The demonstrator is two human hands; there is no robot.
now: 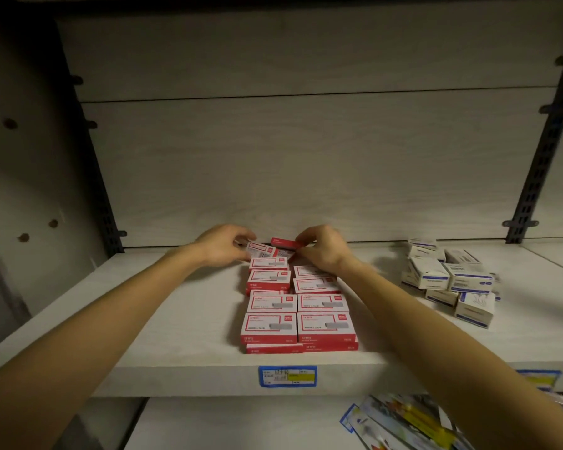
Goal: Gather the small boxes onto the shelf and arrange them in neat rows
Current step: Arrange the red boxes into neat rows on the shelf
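Pale shelf [182, 319]: red boxes [298, 306] in two rows. Left hand [223, 246] pinching tilted box [260, 250]; right hand [320, 246] pinching rear box [285, 243].

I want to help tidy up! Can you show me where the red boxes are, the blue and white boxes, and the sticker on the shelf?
red boxes [268, 323]: head view, top face of a front-row box.
blue and white boxes [470, 277]: head view, top of one box in the pile.
sticker [287, 376]: head view, its middle, on the shelf's front edge.

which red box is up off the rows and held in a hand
The red box at the very back, pinched by the right hand. It is raised and tilted; the other red boxes lie flat in two rows.
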